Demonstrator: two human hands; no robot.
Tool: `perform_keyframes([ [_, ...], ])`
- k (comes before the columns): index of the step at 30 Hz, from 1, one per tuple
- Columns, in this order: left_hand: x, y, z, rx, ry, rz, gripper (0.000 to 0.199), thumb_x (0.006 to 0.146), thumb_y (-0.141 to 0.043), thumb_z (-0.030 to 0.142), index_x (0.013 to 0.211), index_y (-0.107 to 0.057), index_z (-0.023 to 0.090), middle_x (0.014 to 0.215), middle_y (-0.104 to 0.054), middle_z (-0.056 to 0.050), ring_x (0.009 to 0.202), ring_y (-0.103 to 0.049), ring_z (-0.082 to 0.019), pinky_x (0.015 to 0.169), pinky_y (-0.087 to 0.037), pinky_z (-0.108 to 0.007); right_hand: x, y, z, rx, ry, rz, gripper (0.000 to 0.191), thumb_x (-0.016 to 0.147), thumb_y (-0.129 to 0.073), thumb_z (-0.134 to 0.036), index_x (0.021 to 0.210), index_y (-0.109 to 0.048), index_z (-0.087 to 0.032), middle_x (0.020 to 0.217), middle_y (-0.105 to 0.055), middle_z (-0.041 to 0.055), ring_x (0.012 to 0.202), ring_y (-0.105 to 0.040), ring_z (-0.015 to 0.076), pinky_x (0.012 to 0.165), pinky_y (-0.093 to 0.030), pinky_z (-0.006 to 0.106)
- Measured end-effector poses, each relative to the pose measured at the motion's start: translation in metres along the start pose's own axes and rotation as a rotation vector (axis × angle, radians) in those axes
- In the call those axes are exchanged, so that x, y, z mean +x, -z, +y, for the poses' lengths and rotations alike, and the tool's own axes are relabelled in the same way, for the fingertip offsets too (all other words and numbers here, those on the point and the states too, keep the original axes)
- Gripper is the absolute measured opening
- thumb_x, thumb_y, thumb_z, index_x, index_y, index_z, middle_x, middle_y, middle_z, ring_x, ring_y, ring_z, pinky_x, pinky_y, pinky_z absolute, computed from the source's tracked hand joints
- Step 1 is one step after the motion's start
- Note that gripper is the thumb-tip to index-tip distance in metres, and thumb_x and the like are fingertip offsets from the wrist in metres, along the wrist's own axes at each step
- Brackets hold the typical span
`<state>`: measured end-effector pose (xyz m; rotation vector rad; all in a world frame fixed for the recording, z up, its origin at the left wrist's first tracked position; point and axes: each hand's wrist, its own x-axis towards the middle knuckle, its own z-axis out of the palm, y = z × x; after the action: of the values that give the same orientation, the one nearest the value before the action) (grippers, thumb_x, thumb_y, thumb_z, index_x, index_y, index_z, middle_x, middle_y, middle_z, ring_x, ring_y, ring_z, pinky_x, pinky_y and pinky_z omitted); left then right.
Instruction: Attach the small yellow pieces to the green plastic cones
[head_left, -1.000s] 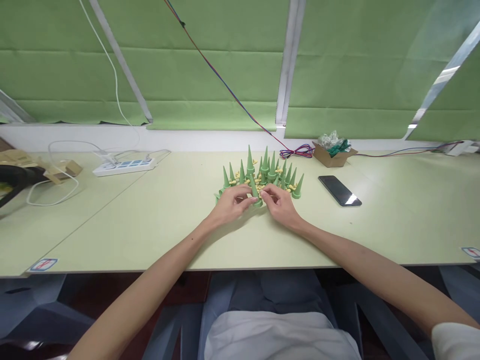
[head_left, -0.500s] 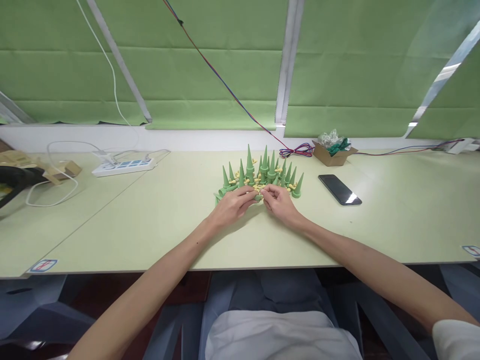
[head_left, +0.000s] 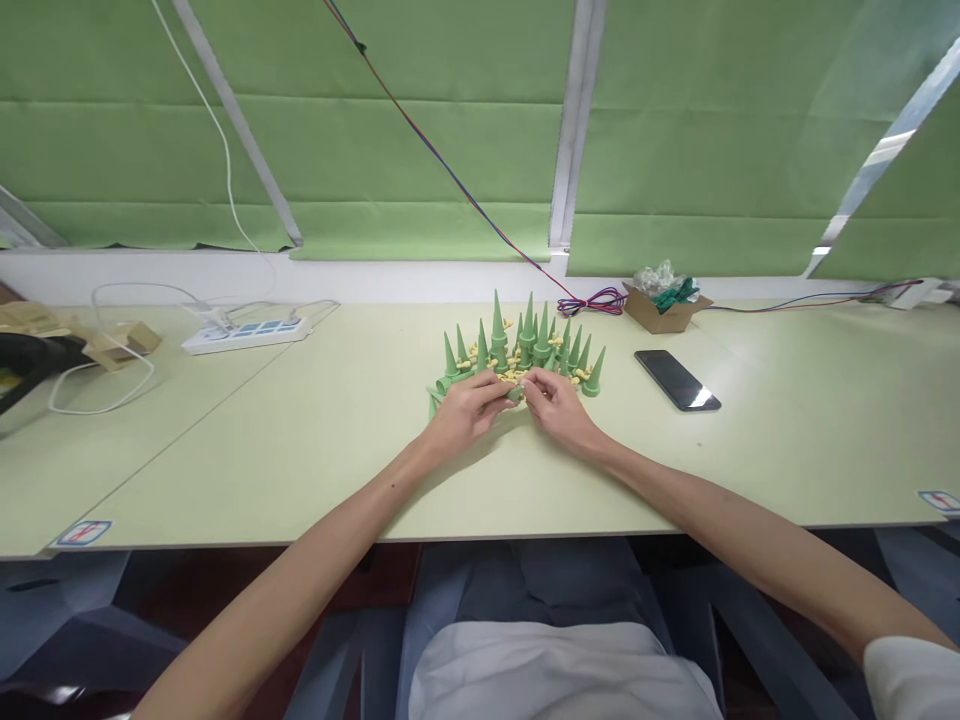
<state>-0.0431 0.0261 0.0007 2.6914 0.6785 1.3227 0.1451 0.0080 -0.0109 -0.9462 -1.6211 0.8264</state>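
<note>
My left hand (head_left: 466, 408) is closed around a small green cone (head_left: 515, 394), whose wide end shows past the fingertips. From the other side my right hand (head_left: 559, 408) pinches at that end; what its fingertips hold is too small to make out. Just beyond both hands stand several green cones (head_left: 498, 335), some stacked on one another. Small yellow pieces (head_left: 510, 376) lie among them, their exact shape unclear at this size. A few cones lie on their sides next to my left hand.
A black phone (head_left: 677, 380) lies to the right. Behind it are a cardboard box (head_left: 664, 315) with clear and green plastic and a coiled red-blue cable (head_left: 592, 302). On the left is a white power strip (head_left: 247, 336) with cords. The table's front edge (head_left: 525, 536) runs before my lap.
Almost nothing differs. Both hands stay together at the green cone, with only a slight shift of the fingers and a tiny drift of the whole view.
</note>
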Motion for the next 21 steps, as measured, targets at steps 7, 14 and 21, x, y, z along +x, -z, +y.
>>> perform_keyframes([
  [7, 0.006, 0.003, 0.009, -0.284, 0.371, -0.065, 0.029, 0.09, -0.065, 0.03, 0.065, -0.066, 0.015, 0.071, -0.058, -0.003, 0.065, -0.057, -0.012, 0.055, -0.045, -0.023, 0.0, 0.003, 0.0, -0.124, 0.098, -0.005, 0.027, 0.097, -0.049, -0.038, 0.078, -0.054, -0.02, 0.071, -0.05, -0.0014, 0.065, -0.044, 0.014, 0.059, -0.03, 0.028],
  [14, 0.01, 0.012, 0.008, -0.607, 0.585, -0.235, 0.032, 0.09, -0.065, 0.04, 0.072, -0.067, 0.013, 0.062, -0.059, -0.002, 0.058, -0.06, -0.015, 0.059, -0.049, -0.028, -0.002, 0.004, -0.003, -0.152, 0.139, -0.043, 0.026, 0.099, -0.048, -0.036, 0.078, -0.053, -0.021, 0.069, -0.047, -0.0024, 0.063, -0.04, 0.0134, 0.058, -0.029, 0.028],
  [21, 0.011, 0.011, 0.01, -0.549, 0.509, -0.183, 0.037, 0.09, -0.064, 0.039, 0.064, -0.065, 0.014, 0.064, -0.057, -0.002, 0.057, -0.057, -0.013, 0.056, -0.049, -0.027, -0.002, 0.003, -0.002, -0.16, 0.13, -0.025, 0.028, 0.099, -0.047, -0.039, 0.078, -0.053, -0.021, 0.069, -0.047, -0.0018, 0.061, -0.039, 0.0135, 0.057, -0.029, 0.028],
])
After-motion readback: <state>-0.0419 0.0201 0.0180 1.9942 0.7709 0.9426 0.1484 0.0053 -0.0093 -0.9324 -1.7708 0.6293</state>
